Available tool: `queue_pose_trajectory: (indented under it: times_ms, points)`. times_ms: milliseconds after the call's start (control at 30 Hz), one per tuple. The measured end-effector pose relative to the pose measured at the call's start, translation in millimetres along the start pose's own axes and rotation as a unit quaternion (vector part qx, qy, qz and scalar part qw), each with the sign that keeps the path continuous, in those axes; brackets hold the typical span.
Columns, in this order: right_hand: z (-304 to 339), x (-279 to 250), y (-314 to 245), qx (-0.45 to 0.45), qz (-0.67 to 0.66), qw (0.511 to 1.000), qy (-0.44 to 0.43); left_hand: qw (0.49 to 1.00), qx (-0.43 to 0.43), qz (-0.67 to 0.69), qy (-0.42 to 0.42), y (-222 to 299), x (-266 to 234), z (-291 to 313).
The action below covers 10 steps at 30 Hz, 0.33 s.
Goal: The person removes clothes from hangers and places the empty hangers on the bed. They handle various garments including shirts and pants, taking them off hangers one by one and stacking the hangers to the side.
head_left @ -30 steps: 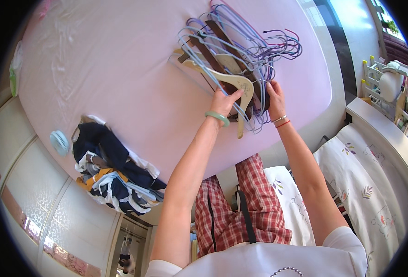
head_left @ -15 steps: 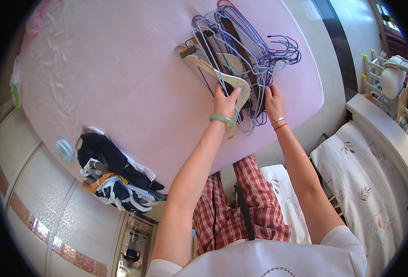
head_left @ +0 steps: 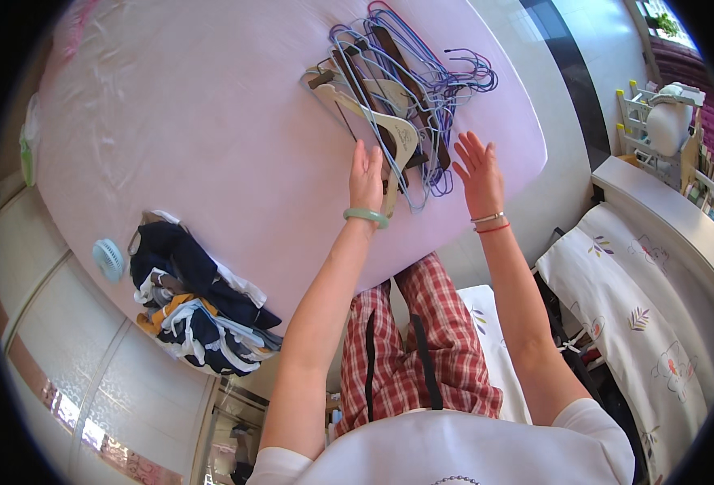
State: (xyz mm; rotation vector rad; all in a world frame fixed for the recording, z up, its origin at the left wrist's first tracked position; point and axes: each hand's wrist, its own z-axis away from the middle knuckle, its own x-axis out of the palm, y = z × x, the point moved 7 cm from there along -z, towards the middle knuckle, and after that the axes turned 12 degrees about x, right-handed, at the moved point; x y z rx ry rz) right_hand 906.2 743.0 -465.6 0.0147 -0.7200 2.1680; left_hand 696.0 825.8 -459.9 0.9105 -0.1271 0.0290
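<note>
A pile of clothes hangers (head_left: 422,93) lies on the pink bed sheet (head_left: 211,121), mostly thin blue and purple wire ones with their hooks toward the right. Among them are a cream hanger (head_left: 402,137) and some dark brown ones. Close beside the cream hanger, at the pile's near left, is my left hand (head_left: 366,179), its fingers stretched out and holding nothing. My right hand (head_left: 481,179) is raised just right of the pile, fingers spread and empty.
A heap of folded dark, white and orange clothes (head_left: 199,291) sits at the bed's left edge. Next to it lies a small light-blue fan (head_left: 108,259). At the right stand a cloth-covered piece of furniture (head_left: 624,307) and a white rack (head_left: 656,129).
Both hands have let go of the hangers and opened. My left hand has drawn off the cream hanger to the left; my right hand has come away from the wire hangers.
</note>
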Motion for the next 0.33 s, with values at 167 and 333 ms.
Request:
queue_pose_trajectory:
  times_ms: [167, 333]
  points:
    - [34.1, 7.4, -3.7, 0.037, -0.195, 0.971, -0.129, 0.996, -0.039, 0.075, -0.027, 18.5, 1.4, 53.1]
    - [53.6, 11.3, -9.2, 0.085, -0.286, 0.932, -0.205, 0.982, -0.086, 0.158, -0.056, 10.5, 12.0, 86.9]
